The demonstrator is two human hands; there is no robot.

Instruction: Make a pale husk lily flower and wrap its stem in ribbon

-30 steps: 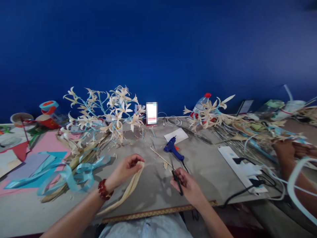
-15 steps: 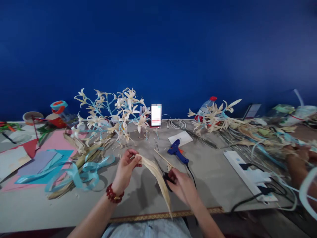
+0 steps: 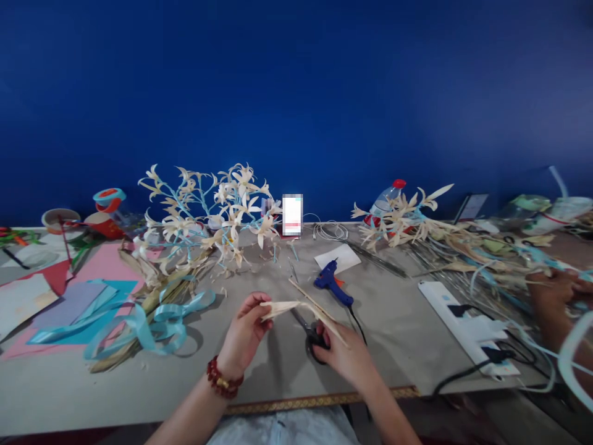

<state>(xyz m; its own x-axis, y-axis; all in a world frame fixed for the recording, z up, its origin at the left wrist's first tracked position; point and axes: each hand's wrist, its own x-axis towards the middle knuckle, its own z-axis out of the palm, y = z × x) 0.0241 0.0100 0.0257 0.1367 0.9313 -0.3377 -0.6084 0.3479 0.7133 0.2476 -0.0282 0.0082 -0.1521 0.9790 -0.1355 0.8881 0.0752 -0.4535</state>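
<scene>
My left hand (image 3: 248,330), with a red bead bracelet at the wrist, pinches one end of a pale dried husk strip (image 3: 283,307). The strip stretches right and droops over my right hand (image 3: 340,349). Black-handled scissors (image 3: 313,340) are held in my right hand, their blades pointing up and left beneath the strip. A thin pale stick (image 3: 306,294) lies slanted just above the blades. Beyond my right hand rests a blue glue gun (image 3: 332,282), near a white card (image 3: 343,258).
Pale artificial flowers (image 3: 231,216) stand at the back left, above blue ribbon (image 3: 139,327) and coloured paper. On the right are a white power strip (image 3: 463,327), cables, more flowers (image 3: 407,219) and another person's hand (image 3: 556,293). A phone (image 3: 291,215) stands at the back.
The husk strip's free part has swung from hanging downward to lying across toward my right hand. My left hand has shifted slightly right and down. The other person's hand has moved a little.
</scene>
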